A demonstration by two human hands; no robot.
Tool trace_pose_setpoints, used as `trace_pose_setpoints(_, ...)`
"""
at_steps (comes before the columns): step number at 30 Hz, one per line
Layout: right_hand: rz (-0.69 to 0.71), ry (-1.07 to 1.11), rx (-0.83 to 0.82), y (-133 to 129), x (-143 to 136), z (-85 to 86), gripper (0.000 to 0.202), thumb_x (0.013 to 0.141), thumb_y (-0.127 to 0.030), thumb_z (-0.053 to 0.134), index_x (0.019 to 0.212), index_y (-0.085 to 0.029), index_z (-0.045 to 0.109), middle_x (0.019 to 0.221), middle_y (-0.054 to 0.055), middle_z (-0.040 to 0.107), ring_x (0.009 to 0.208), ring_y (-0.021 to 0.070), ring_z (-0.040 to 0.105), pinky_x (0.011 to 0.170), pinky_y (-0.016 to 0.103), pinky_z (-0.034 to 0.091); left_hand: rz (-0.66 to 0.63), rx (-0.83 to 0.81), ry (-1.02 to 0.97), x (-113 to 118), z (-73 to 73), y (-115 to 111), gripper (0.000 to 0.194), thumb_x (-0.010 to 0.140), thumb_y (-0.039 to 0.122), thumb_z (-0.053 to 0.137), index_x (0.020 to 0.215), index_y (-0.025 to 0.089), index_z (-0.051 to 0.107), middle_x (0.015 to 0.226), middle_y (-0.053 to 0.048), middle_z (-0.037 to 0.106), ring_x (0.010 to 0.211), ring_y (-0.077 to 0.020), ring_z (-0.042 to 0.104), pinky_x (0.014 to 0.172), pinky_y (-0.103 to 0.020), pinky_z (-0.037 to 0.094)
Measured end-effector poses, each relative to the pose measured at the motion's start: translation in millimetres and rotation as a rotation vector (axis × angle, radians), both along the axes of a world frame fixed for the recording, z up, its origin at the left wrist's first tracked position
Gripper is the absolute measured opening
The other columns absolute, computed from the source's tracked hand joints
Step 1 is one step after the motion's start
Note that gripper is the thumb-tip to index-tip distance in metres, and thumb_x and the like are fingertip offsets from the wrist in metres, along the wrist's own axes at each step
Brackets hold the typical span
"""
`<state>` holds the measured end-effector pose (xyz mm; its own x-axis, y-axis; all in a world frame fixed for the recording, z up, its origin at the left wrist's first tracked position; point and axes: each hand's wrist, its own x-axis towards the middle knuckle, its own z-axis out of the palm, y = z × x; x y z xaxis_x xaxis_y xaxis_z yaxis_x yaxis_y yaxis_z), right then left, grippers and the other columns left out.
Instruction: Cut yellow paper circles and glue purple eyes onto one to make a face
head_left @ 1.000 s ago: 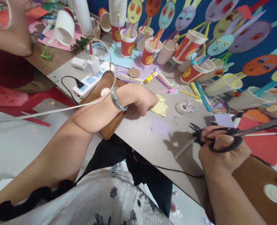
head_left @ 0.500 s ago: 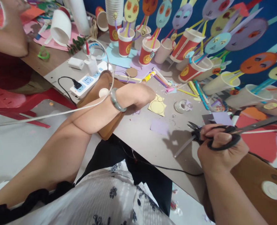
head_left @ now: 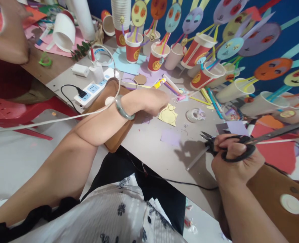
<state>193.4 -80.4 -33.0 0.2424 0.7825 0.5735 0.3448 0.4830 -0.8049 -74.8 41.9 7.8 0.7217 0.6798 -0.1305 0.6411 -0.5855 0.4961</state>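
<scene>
Scissors [head_left: 268, 135], black-handled: one pair, between 3 and 4 o'clock of view, blades toward 2 o'clock. Right hand [head_left: 240, 170]: fingers closed round handles. Dark pointed tips [head_left: 209, 137], past hand at 10 o'clock; whether held, cannot tell. Yellow paper [head_left: 168, 117], circles drawn: at 4 o'clock of left hand [head_left: 154, 101]. Left hand curled, fingertips hidden; grip and contact cannot tell. Purple slip [head_left: 170, 137]: 6 o'clock of yellow paper. Tape roll [head_left: 195, 115]: 3 o'clock. Power strip [head_left: 92, 88]: 9 o'clock of left hand.

A round yellow tag [head_left: 184, 42] toward the table's [head_left: 149, 150] far edge reads "Hi"; emblems [head_left: 155, 65] on red cups [head_left: 153, 55] are illegible.
</scene>
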Motion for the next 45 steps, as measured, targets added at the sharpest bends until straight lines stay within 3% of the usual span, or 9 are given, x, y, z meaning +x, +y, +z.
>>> trace_pose_setpoints(3,0.015,-0.001,0.008,-0.1,-0.1,0.7,0.05,0.084,-0.057,0.071,0.057,-0.018,0.055,0.057,0.001,0.056,0.051,0.014,0.051,0.045,0.027,0.034,0.015,0.096,0.1,7.5,19.9,-7.8,0.013,0.061,0.009,0.058,0.068,0.016,0.067,0.061,-0.002,0.051,0.061,-0.0147,0.045,0.063,-0.032,0.024)
trace_pose_setpoints(6,0.019,-0.008,0.003,-0.4,0.9,0.5,0.049,0.085,-0.056,0.071,0.058,-0.018,0.055,0.059,0.001,0.056,0.051,0.0129,0.05,0.045,0.027,0.035,0.1,0.154,0.096,12.1,26.7,-10.4,0.016,0.064,0.01,0.057,0.074,0.016,0.068,0.065,-0.002,0.054,0.064,-0.0154,0.047,0.064,-0.032,0.026)
trace_pose_setpoints(13,0.026,-0.018,-0.014,-0.9,5.1,-1.7,0.045,0.086,-0.05,0.071,0.057,-0.019,0.056,0.059,0.001,0.056,0.053,0.0136,0.052,0.05,0.029,0.039,0.144,0.275,-0.207,14.2,12.3,-0.5,0.015,0.072,0.006,0.051,0.074,0.016,0.061,0.068,-0.003,0.056,0.07,-0.0173,0.052,0.068,-0.031,0.033)
trace_pose_setpoints(18,0.05,-0.025,-0.018,-2.0,6.2,-1.2,0.043,0.088,-0.048,0.07,0.059,-0.018,0.056,0.062,0.001,0.058,0.053,0.0122,0.049,0.05,0.029,0.036,0.148,0.221,-0.333,14.2,5.6,2.9,0.02,0.078,0.004,0.048,0.087,0.016,0.062,0.08,-0.004,0.063,0.078,-0.0169,0.058,0.076,-0.03,0.04)
trace_pose_setpoints(27,0.078,0.02,-0.012,-1.9,5.5,-1.6,0.038,0.089,-0.04,0.07,0.061,-0.018,0.057,0.063,0.0,0.058,0.055,0.0126,0.05,0.051,0.028,0.036,0.312,0.227,-0.573,15.4,8.1,7.8,0.002,0.083,0.016,0.062,0.082,0.018,0.06,0.079,-0.004,0.065,0.078,-0.0164,0.061,0.074,-0.031,0.045)
trace_pose_setpoints(33,0.054,-0.013,-0.049,-4.3,5.5,-2.3,0.039,0.09,-0.046,0.067,0.062,-0.02,0.056,0.064,-0.001,0.058,0.055,0.0132,0.048,0.052,0.029,0.035,0.33,0.213,-0.649,18.0,8.1,4.7,0.014,0.094,0.026,0.057,0.083,0.019,0.054,0.072,0.0,0.061,0.074,-0.0147,0.06,0.073,-0.029,0.046)
trace_pose_setpoints(36,0.05,-0.012,-0.057,-4.4,5.8,-3.2,0.039,0.089,-0.047,0.068,0.062,-0.021,0.056,0.065,-0.001,0.058,0.056,0.0136,0.049,0.052,0.029,0.035,0.324,0.122,-0.669,20.9,10.6,1.3,0.024,0.1,0.028,0.049,0.077,0.019,0.048,0.065,0.002,0.057,0.066,-0.0116,0.057,0.071,-0.027,0.045)
trace_pose_setpoints(41,0.082,-0.001,-0.069,-3.4,7.3,-3.2,0.037,0.089,-0.045,0.068,0.064,-0.021,0.058,0.065,-0.002,0.058,0.055,0.0133,0.047,0.05,0.028,0.032,0.234,-0.277,-0.728,23.0,20.1,-6.6,0.042,0.107,0.038,0.035,0.083,0.014,0.058,0.069,-0.003,0.065,0.068,-0.0095,0.063,0.073,-0.026,0.049)
trace_pose_setpoints(45,0.051,-0.057,-0.128,-7.2,7.6,-1.8,0.025,0.085,-0.038,0.074,0.07,-0.021,0.064,0.07,-0.001,0.06,0.06,0.0144,0.05,0.056,0.029,0.04,0.053,-0.516,-0.765,24.5,25.0,-18.4,0.034,0.103,0.038,0.048,0.099,0.012,0.07,0.086,-0.008,0.074,0.08,-0.0115,0.069,0.078,-0.028,0.053)
